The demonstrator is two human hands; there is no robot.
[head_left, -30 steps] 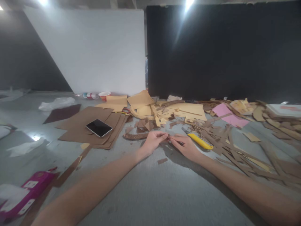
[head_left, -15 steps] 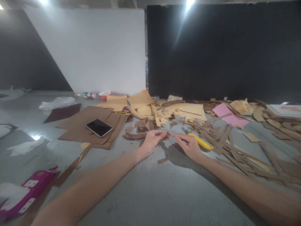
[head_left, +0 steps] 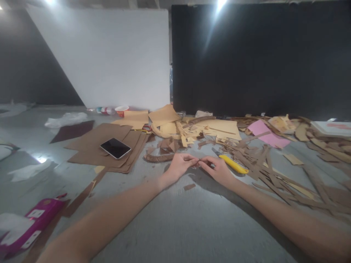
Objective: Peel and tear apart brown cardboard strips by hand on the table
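My left hand is closed in a pinch around a curved brown paper strip, whose rounded end sticks out to the left. Fingertips of my right hand are pinched together and meet those of the left. Whatever small bit lies between the right fingers is hidden. Just right of that hand lies a yellow utility knife, blade pointing to the back left. A small brown paper scrap rests on the table in front of my hands. Behind them are folded brown scraps.
A phone lies on stacked brown sheets at left. Brown strips heap up at right, near a pink sheet. Tan paper and offcuts spread behind. A magenta case sits at front left. Panels stand at the back.
My right hand drew slightly away to the right, with a thin brown piece showing between the hands, then came back to the left fingertips. The left hand stays nearly in place.
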